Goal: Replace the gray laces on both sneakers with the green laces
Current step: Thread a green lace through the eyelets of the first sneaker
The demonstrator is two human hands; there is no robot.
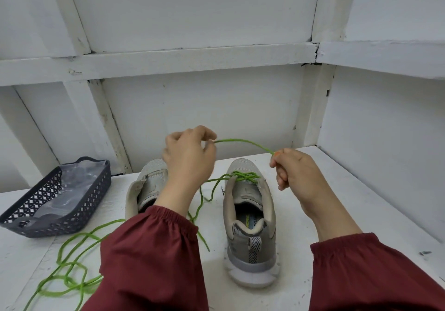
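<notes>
While a span of green lace (240, 141) arcs between our hands, we judge the right sneaker (250, 226) barely begun, with green crossings only at its toe end. Our left hand (190, 161) pinches the lace in its fingers (209, 133) at the sneaker's 11 o'clock, and our right hand (296, 178) grips it at 1 o'clock. The left sneaker (147, 185), at 9 o'clock, looks unlaced. We should even both ends, then thread each eyelet flat, untwisted.

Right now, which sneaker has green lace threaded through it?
The right sneaker, below the right hand: green lace crosses its front eyelets. The left sneaker, partly behind the left hand, shows none.
</notes>
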